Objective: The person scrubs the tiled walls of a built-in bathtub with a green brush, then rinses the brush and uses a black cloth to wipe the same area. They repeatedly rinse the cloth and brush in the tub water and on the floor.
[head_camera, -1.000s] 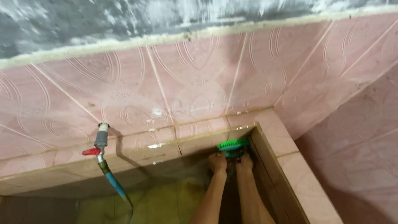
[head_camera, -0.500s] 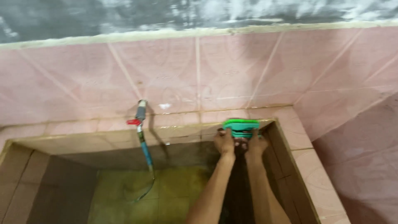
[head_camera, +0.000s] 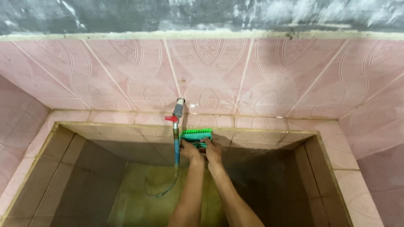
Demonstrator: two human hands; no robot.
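Observation:
A green scrub brush (head_camera: pixel 196 135) presses against the far inner wall of a tiled water tank (head_camera: pixel 261 136), just below its rim. My left hand (head_camera: pixel 190 149) and my right hand (head_camera: pixel 213 150) both grip the brush from below, side by side, arms stretched out over the tank. The brush's bristles face the wall. Right beside my left hand hangs a blue hose (head_camera: pixel 176 153).
A grey tap with a red lever (head_camera: pixel 176 110) juts from the pink tiled wall (head_camera: pixel 210 75); the hose drops from it and curls on the tank's yellowish wet floor (head_camera: pixel 143 197). Pink tiled ledges (head_camera: pixel 349 168) frame the tank. Bare grey plaster (head_camera: pixel 168 14) runs above.
Both hands and the brush have slid left along the far wall, from the tank's right corner to beside the tap hose. The view has swung to show the whole tank.

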